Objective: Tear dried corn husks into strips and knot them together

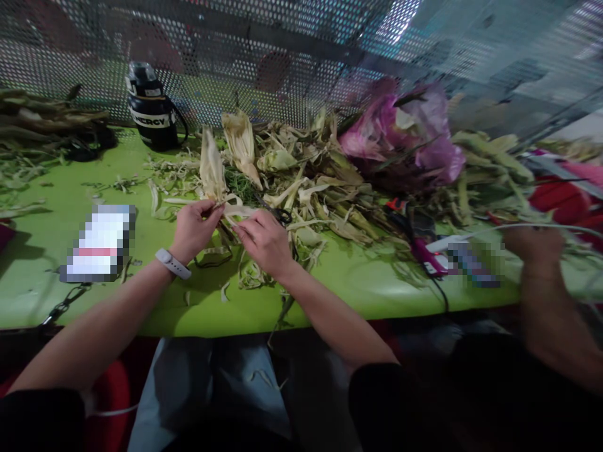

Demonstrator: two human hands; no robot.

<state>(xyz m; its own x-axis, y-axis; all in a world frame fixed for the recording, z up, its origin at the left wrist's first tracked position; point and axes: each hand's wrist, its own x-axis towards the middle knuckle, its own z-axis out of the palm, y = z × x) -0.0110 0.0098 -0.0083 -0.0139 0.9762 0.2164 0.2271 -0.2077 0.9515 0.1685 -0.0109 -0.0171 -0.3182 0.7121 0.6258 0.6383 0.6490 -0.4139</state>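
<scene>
My left hand, a white watch on its wrist, pinches the base of a pale dried corn husk that stands upright above the green table. My right hand is closed on thin husk strips right beside it, and black scissor handles show just past its fingers. The two hands nearly touch.
A heap of husks and stalks fills the table behind my hands, with a pink plastic bag on it. A black bottle stands at the back left before a perforated metal screen. Another person's arm reaches in at right. A phone lies at left.
</scene>
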